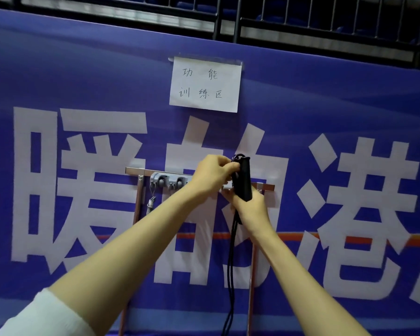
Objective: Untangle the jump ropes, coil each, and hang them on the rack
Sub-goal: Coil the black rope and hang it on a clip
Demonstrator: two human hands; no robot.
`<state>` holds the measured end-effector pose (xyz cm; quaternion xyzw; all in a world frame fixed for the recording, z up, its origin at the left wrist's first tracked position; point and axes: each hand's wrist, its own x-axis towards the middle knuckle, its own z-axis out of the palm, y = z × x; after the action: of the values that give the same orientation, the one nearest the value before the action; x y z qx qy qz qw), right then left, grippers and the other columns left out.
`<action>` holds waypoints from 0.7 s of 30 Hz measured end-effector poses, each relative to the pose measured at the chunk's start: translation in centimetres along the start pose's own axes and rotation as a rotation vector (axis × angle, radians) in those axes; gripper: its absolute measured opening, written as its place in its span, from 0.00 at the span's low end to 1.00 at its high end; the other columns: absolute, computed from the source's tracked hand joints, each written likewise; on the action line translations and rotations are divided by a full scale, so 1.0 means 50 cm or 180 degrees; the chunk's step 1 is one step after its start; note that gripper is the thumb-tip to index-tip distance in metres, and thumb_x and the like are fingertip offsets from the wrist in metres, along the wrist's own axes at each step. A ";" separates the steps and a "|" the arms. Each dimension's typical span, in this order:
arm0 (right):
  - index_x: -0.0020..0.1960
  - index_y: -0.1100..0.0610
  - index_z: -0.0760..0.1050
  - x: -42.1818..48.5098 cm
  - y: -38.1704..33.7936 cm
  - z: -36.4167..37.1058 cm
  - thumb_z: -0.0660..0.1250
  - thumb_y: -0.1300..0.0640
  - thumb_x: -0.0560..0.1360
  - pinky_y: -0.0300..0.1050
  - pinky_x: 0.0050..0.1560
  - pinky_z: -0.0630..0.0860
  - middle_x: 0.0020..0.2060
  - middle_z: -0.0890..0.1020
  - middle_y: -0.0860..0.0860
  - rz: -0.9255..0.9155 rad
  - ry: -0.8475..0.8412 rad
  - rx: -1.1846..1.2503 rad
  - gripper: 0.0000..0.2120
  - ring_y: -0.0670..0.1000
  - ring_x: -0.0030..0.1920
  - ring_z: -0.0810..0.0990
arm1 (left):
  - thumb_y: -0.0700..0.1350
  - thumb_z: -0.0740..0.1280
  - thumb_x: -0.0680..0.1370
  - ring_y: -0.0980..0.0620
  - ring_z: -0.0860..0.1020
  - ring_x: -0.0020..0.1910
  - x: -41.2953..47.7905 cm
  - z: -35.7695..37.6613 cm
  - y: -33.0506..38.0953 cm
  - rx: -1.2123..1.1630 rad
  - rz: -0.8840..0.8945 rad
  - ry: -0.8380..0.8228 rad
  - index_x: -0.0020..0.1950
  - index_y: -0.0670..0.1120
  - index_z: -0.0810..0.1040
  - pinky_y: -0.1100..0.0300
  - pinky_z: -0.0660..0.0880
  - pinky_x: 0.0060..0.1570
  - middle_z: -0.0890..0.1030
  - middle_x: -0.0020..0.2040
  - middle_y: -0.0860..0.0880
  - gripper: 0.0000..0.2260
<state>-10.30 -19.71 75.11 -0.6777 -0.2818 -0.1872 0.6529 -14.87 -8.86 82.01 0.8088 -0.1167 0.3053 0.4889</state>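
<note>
Jump rope [245, 183], black: handles held upright at the right end of the rack [134, 170], cord [232, 263] hanging in long strands toward the floor. Right hand [251, 209] grips the lower ends of the handles, apparently to steady them at hook height. Left hand [212, 174] pinches the cord loop at their top, probably to guide it over a peg of the grey hook strip [170, 180], from whose left end a pale cord end [150, 204] already hangs.

A big blue banner [58, 69] with huge white letters [92, 180] fills the wall behind the fingers [226, 164]. A white paper sign [205, 84] hangs above them. A black metal railing [301, 23] runs higher up.
</note>
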 end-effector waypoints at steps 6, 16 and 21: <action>0.45 0.54 0.75 -0.022 0.018 -0.002 0.69 0.59 0.76 0.47 0.37 0.75 0.32 0.77 0.50 0.0013 -0.0283 -0.0114 0.04 0.50 0.33 0.76 | 0.44 0.65 0.81 0.50 0.73 0.36 0.024 -0.038 0.028 0.0245 -0.0026 -0.0058 0.42 0.42 0.81 0.56 0.72 0.42 0.78 0.35 0.45 0.11; 0.46 0.60 0.74 -0.045 0.007 -0.021 0.68 0.60 0.76 0.41 0.30 0.71 0.29 0.72 0.50 0.0768 -0.1277 0.0995 0.04 0.48 0.29 0.71 | 0.44 0.69 0.77 0.53 0.77 0.39 0.010 -0.060 -0.022 -0.0878 -0.0452 -0.0676 0.47 0.38 0.82 0.63 0.76 0.44 0.82 0.42 0.44 0.09; 0.44 0.60 0.72 -0.049 0.001 -0.010 0.65 0.61 0.78 0.40 0.28 0.70 0.30 0.72 0.50 0.1056 -0.1333 0.1390 0.05 0.47 0.29 0.70 | 0.43 0.68 0.78 0.59 0.78 0.31 0.014 -0.051 -0.020 -0.1242 -0.0594 -0.0545 0.48 0.37 0.81 0.69 0.77 0.37 0.82 0.39 0.46 0.09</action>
<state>-12.11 -20.56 73.61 -0.5822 -0.3291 0.1294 0.7321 -14.80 -6.10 82.54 0.7292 -0.1393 0.1607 0.6505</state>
